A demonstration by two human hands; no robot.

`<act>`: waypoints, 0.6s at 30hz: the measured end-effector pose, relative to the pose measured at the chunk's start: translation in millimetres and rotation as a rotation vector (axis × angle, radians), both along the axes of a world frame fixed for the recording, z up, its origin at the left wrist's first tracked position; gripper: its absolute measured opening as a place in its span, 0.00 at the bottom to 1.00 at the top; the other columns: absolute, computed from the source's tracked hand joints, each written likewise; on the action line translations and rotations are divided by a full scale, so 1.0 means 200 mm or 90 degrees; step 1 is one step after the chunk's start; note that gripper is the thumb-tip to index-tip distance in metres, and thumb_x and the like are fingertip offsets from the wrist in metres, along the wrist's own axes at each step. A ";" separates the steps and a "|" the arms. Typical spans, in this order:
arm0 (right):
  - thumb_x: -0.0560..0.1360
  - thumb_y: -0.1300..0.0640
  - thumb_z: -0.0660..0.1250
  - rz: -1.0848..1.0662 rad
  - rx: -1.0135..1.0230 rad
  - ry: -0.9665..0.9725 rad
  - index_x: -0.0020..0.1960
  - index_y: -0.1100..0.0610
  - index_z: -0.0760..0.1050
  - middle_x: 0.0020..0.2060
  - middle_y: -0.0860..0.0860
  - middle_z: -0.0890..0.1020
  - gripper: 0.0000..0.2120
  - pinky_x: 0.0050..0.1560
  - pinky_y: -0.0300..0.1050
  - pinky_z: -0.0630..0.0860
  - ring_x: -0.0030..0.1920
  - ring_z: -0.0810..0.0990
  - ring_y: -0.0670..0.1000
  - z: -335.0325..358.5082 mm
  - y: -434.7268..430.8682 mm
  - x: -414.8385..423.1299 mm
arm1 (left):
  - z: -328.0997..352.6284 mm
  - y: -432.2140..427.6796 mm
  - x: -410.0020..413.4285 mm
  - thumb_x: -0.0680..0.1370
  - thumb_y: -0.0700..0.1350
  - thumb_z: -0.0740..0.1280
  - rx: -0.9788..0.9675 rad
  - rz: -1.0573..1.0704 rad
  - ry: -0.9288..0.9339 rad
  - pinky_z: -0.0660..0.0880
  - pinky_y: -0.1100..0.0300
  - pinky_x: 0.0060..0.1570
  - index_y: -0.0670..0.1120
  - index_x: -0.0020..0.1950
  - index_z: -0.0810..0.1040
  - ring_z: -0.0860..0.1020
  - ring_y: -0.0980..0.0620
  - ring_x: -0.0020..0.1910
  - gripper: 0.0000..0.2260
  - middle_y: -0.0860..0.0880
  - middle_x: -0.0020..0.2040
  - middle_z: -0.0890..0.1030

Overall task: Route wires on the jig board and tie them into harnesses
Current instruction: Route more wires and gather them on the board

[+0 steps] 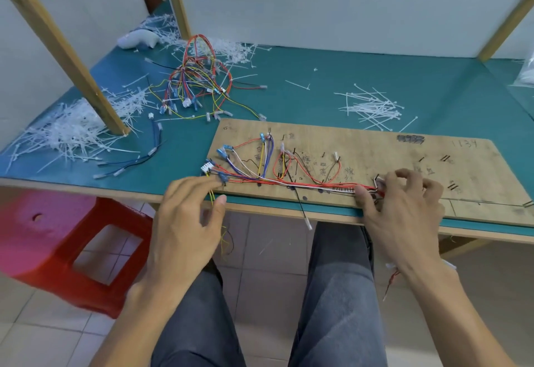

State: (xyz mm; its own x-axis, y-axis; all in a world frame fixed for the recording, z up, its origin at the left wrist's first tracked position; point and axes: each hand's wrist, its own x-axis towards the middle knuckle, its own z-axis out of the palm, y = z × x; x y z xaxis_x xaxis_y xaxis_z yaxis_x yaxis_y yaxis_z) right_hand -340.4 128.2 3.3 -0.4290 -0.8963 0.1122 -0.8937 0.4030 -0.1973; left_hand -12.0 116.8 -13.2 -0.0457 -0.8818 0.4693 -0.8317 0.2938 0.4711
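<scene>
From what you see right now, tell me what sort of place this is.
Likely a small wire-harness assembly bench: a wooden jig board carrying routed wires, heaps of white cable ties, and a tangle of harnesses.
</scene>
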 end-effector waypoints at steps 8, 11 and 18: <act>0.82 0.52 0.69 0.259 -0.391 -0.222 0.60 0.56 0.81 0.57 0.51 0.77 0.11 0.64 0.42 0.66 0.61 0.72 0.55 0.03 0.15 0.31 | -0.07 0.06 -0.02 0.74 0.52 0.80 0.195 0.142 0.109 0.82 0.60 0.42 0.54 0.43 0.78 0.83 0.64 0.36 0.11 0.59 0.35 0.84; 0.81 0.54 0.70 0.343 -0.353 -0.317 0.54 0.54 0.83 0.52 0.45 0.79 0.05 0.58 0.40 0.71 0.57 0.76 0.51 -0.03 0.23 0.47 | -0.11 0.05 0.01 0.74 0.46 0.81 0.220 0.144 0.218 0.85 0.57 0.42 0.54 0.42 0.80 0.84 0.64 0.37 0.10 0.59 0.37 0.85; 0.85 0.44 0.63 0.440 -0.112 -0.378 0.55 0.46 0.80 0.50 0.38 0.78 0.10 0.55 0.47 0.75 0.55 0.75 0.45 -0.14 0.24 0.72 | -0.12 0.05 0.13 0.73 0.47 0.82 0.251 0.087 0.285 0.86 0.48 0.41 0.58 0.46 0.82 0.86 0.57 0.36 0.11 0.58 0.38 0.86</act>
State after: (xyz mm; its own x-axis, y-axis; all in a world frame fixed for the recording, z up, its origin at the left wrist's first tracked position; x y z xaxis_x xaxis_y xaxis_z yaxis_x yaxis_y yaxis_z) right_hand -197.2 176.0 -25.3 0.1634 -0.9654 0.2032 -0.6575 -0.2601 -0.7072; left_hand 13.7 126.1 -37.3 0.2067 -0.9769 0.0535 -0.5453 -0.0696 0.8354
